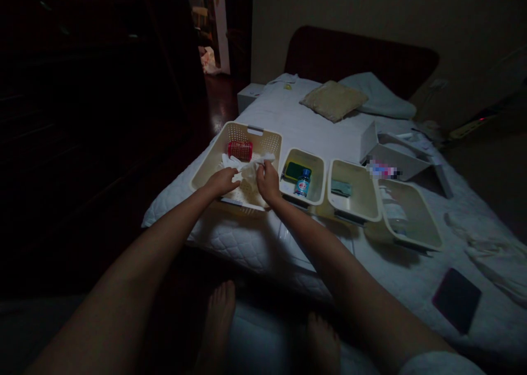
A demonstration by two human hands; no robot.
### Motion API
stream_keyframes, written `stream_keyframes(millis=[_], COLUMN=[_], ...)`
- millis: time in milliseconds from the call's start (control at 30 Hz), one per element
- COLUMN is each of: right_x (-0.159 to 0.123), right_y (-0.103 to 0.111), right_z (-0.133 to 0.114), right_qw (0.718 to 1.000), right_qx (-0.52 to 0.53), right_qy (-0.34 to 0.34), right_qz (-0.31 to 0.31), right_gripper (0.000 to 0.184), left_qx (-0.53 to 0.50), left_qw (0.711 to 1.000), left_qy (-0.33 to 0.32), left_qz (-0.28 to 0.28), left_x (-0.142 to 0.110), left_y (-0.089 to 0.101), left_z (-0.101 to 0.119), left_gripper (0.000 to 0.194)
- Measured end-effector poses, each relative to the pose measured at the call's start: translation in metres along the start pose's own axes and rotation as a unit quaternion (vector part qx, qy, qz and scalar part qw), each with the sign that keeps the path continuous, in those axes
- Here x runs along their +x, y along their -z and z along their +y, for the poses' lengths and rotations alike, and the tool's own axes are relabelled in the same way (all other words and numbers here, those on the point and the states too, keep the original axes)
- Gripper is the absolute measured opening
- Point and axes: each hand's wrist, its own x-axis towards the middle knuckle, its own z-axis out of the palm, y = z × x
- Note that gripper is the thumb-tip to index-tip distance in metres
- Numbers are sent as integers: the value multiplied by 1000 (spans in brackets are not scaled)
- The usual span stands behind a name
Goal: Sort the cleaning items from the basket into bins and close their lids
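Observation:
A large perforated cream basket (206, 158) stands at the bed's near left corner. Inside it lie a red patterned cylinder (240, 150) and some crumpled white, thin material (252, 169), perhaps a plastic bag or tissue. My right hand (267, 182) pinches this white material over the basket's right side. On the left, my left hand (223, 182) has its thumb and fingers curled around a white bit that seems part of the same material. The dim light blurs the fingertips.
Right of the basket are three smaller cream bins (354, 191); one has a blue bottle (302, 183) and a green-yellow sponge-like item (298, 171). Behind them is a tipped grey-white box (405, 158). A dark tablet-like slab (457, 299) lies at right, cushions (334, 100) farther back.

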Motion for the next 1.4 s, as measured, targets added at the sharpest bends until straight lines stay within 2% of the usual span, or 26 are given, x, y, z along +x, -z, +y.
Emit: stream_keyframes(millis=[133, 233, 400, 533, 633, 800, 900, 1033, 1133, 1300, 1400], right_x=[-1, -5, -17, -20, -17, -7, -2, 2, 1, -4, -8], right_y=[4, 6, 12, 16, 17, 19, 25, 33, 35, 27, 22], right_z=[9, 17, 23, 24, 24, 22, 20, 16, 15, 20, 24], right_qw=[1000, 1000, 999, 997, 994, 968, 956, 973, 976, 972, 973], right_qx=[6, -5, 0, 38, 93, 225, 258, 210, 187, 206, 189], right_qy=[-17, -2, 18, 17, 8, -66, -101, -20, 44, 55, 80], right_qz=[2, -25, -42, -63, -61, -85, -101, -98, -100, -99, -105], right_gripper=[31, 31, 31, 32, 32, 30, 27, 20, 23, 36, 37], left_qx=[-52, -63, -82, -102, -155, -284, -347, -414, -444, -457, -451], left_qw=[998, 997, 993, 992, 986, 957, 935, 906, 891, 886, 889], left_qy=[-24, -42, -83, -78, -58, -34, 4, 45, 59, 26, 16], left_qz=[11, 15, 10, 1, 1, 39, 67, 76, 71, 76, 79], left_x=[6, 10, 14, 16, 17, 18, 19, 17, 12, 4, 1], left_y=[-8, -13, -20, -23, -22, -12, -6, 1, 6, 10, 11], left_z=[28, 47, 59, 58, 57, 52, 45, 35, 32, 29, 25], left_gripper=[40, 36, 31, 29, 28, 28, 29, 26, 21, 13, 12])
